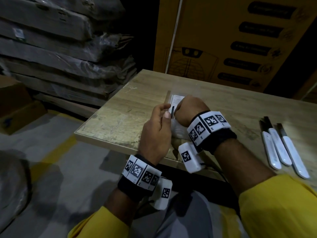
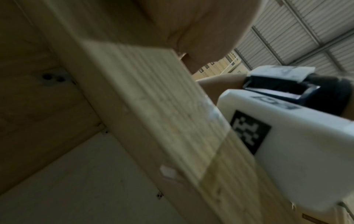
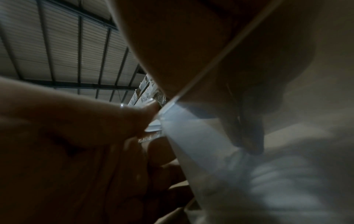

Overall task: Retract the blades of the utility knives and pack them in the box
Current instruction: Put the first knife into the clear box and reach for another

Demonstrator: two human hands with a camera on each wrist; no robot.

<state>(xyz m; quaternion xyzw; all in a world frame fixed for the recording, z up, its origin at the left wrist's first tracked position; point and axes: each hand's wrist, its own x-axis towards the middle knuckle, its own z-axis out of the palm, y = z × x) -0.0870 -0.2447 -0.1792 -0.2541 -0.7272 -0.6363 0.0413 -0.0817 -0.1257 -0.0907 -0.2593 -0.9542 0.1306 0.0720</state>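
Note:
Both hands meet over the wooden table [image 1: 120,117] and hold one white utility knife [image 1: 178,130] between them. My left hand [image 1: 158,127] grips its handle from the left, the thumb lying beside a black ridged part [image 1: 172,110] at the knife's upper end. My right hand [image 1: 189,109] is curled round the knife from the right and hides most of it. Just beyond the hands lies a clear box [image 1: 174,97] with something white inside. Three more white knives [image 1: 277,148] lie at the right with dark blades out. The right wrist view shows a pale translucent body [image 3: 191,144] between the fingers.
A big yellow carton [image 1: 231,40] stands behind the table. Wrapped flat packs [image 1: 60,48] are stacked to the left, with brown boxes [image 1: 15,107] on the floor. The table's front edge [image 2: 153,113] runs just below my wrists.

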